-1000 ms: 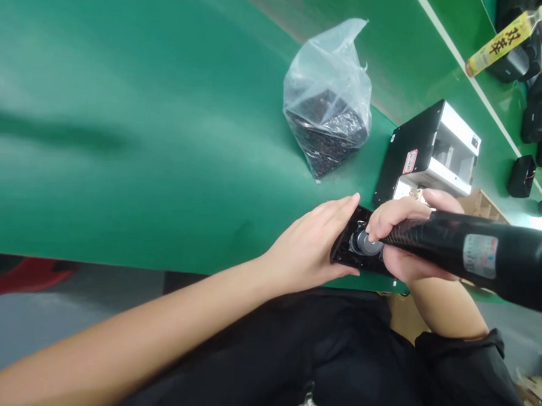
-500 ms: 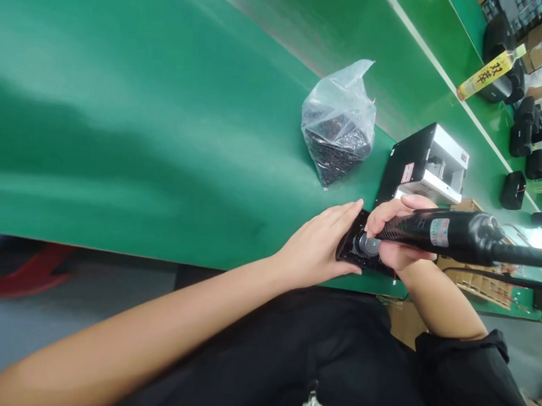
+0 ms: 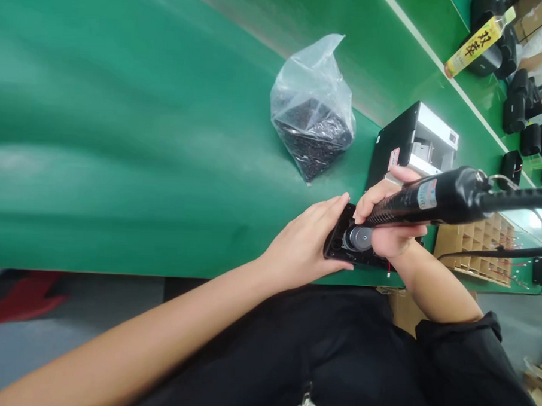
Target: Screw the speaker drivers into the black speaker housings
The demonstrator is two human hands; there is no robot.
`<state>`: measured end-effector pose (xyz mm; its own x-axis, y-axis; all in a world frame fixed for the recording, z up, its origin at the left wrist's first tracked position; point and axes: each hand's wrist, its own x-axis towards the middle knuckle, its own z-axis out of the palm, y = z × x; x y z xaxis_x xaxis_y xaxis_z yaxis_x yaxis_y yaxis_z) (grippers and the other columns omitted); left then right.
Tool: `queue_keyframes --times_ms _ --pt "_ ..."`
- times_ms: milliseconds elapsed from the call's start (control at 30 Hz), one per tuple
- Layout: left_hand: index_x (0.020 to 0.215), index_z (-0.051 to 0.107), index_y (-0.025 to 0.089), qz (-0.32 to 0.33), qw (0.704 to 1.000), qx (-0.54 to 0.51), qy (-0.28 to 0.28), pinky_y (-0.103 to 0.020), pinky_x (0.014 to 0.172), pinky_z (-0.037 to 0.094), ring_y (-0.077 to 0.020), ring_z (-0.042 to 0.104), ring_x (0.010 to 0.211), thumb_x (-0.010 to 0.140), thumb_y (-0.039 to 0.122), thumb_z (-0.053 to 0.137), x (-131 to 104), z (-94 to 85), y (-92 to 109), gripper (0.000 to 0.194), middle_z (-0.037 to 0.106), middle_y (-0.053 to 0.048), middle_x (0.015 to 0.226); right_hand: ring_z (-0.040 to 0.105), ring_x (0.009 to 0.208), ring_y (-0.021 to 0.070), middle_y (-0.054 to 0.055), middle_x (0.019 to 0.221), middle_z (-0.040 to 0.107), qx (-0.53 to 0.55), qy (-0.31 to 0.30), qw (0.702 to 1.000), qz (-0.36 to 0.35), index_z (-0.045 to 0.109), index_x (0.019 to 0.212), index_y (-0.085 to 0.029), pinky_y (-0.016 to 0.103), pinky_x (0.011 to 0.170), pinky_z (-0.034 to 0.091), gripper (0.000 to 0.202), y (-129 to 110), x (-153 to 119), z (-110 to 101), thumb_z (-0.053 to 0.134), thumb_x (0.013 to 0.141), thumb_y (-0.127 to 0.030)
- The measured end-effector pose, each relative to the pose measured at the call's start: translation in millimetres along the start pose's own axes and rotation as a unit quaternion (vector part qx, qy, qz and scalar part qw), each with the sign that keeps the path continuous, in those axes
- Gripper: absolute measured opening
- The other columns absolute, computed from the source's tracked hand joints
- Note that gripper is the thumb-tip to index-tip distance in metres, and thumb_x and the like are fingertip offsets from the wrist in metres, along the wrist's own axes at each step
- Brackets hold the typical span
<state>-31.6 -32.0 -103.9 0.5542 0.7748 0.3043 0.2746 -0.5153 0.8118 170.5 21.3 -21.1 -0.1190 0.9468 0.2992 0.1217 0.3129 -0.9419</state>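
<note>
My left hand [image 3: 301,245] grips the near-left end of a black plastic housing [image 3: 333,247], thumb on one side and fingers on the other. Set in the housing is a round silver part [image 3: 360,238] that looks like a speaker magnet. My right hand [image 3: 392,243] is wrapped round a black electric screwdriver [image 3: 433,199], its cabled end pointing right. The screwdriver's tip is hidden behind my fingers, so I cannot tell whether it touches the housing. A red wire with a small white connector [image 3: 389,274] hangs from the housing's near side.
Beyond my hands lies a clear plastic bag [image 3: 313,118] of small dark pieces, perhaps screws. A black and silver machine [image 3: 406,137] stands behind my right hand. At the right are a divided cardboard box [image 3: 480,245], a yellow-labelled bottle [image 3: 478,44] and several black cases [image 3: 515,112].
My view has shifted, so the bag and machine appear farther left and higher. The screwdriver's cabled end has swung up in the picture. Both hands keep their holds.
</note>
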Motion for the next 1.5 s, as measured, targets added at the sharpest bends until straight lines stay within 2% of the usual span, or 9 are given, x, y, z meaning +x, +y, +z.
queue_keyframes --times_ms 133,300,467,667,867,1067,1233,1367,1500 --pt "0.205 0.002 0.031 0.017 1.000 0.017 0.003 -0.070 0.139 0.065 -0.0516 0.062 0.178 0.101 0.070 0.103 -4 -0.2 -3 0.150 0.056 -0.027 0.196 0.048 0.037 0.0171 -0.008 0.069 0.063 0.041 0.099 0.984 -0.141 0.073 0.155 -0.041 0.031 0.038 0.051 0.095 -57 9 -25 0.036 0.106 -0.113" --pt "0.205 0.009 0.032 -0.005 0.998 0.035 0.048 -0.071 0.133 0.069 -0.0532 0.068 0.171 0.104 0.082 0.094 -7 4.6 -4 0.141 0.061 -0.025 0.193 0.043 0.037 0.0112 -0.007 0.070 0.049 -0.060 0.206 0.946 -0.243 0.083 0.125 -0.042 0.023 0.041 0.047 0.088 -109 25 -62 0.017 0.118 -0.099" --pt "0.205 0.015 0.034 -0.014 0.998 0.048 0.050 -0.071 0.132 0.070 -0.0535 0.070 0.169 0.105 0.086 0.089 -11 1.5 -3 0.135 0.064 -0.023 0.190 0.045 0.040 0.0101 -0.010 0.072 0.045 -0.137 0.214 0.931 -0.264 0.075 0.126 -0.045 0.021 0.044 0.044 0.055 -90 33 -69 0.040 0.124 -0.087" --pt "0.206 0.007 0.037 -0.020 0.997 0.053 0.042 -0.070 0.133 0.069 -0.0533 0.070 0.169 0.108 0.091 0.084 -12 -4.3 1 0.136 0.063 -0.021 0.192 0.050 0.038 0.0116 -0.010 0.069 0.059 -0.044 0.192 0.945 -0.260 0.074 0.136 -0.038 0.024 0.039 0.045 0.065 -68 35 -64 0.044 0.120 -0.093" --pt "0.205 0.002 0.037 -0.013 0.998 0.066 0.017 -0.068 0.133 0.069 -0.0520 0.070 0.170 0.111 0.094 0.076 -8 -9.9 3 0.133 0.063 -0.021 0.192 0.063 0.049 0.0155 -0.008 0.075 0.076 0.024 0.185 0.973 -0.136 0.078 0.140 -0.038 0.031 0.046 0.056 0.077 -83 31 -69 0.086 0.094 -0.100" --pt "0.206 0.001 0.035 0.012 0.998 0.055 0.003 -0.070 0.132 0.070 -0.0536 0.070 0.169 0.109 0.085 0.087 -4 -15.1 1 0.138 0.062 -0.024 0.193 0.064 0.046 0.0143 -0.008 0.074 0.077 0.066 0.180 0.974 -0.120 0.093 0.140 -0.048 0.030 0.046 0.061 0.053 -110 8 -71 0.082 0.107 -0.088" --pt "0.206 -0.001 0.032 0.036 0.998 0.048 0.015 -0.071 0.130 0.070 -0.0557 0.069 0.170 0.107 0.079 0.093 -1 -12.7 2 0.144 0.061 -0.028 0.192 0.071 0.050 0.0166 -0.006 0.076 0.080 0.070 0.169 0.980 -0.077 0.093 0.142 -0.046 0.033 0.051 0.068 0.044 -135 -35 -41 0.084 0.112 -0.077" --pt "0.206 0.001 0.030 0.046 0.998 0.033 0.024 -0.070 0.133 0.069 -0.0544 0.069 0.171 0.108 0.082 0.091 1 -9.8 5 0.143 0.061 -0.029 0.192 0.073 0.052 0.0191 -0.003 0.079 0.083 0.084 0.168 0.973 -0.130 0.085 0.157 -0.040 0.037 0.050 0.070 0.050 -117 -60 -6 0.064 0.124 -0.071" --pt "0.205 -0.002 0.030 0.047 0.998 0.027 0.020 -0.067 0.138 0.066 -0.0518 0.066 0.174 0.104 0.079 0.098 2 -7.6 8 0.150 0.057 -0.028 0.195 0.073 0.053 0.0198 -0.004 0.080 0.082 0.078 0.139 0.978 -0.131 0.082 0.160 -0.037 0.039 0.051 0.071 0.049 -93 -68 9 0.069 0.122 -0.066"
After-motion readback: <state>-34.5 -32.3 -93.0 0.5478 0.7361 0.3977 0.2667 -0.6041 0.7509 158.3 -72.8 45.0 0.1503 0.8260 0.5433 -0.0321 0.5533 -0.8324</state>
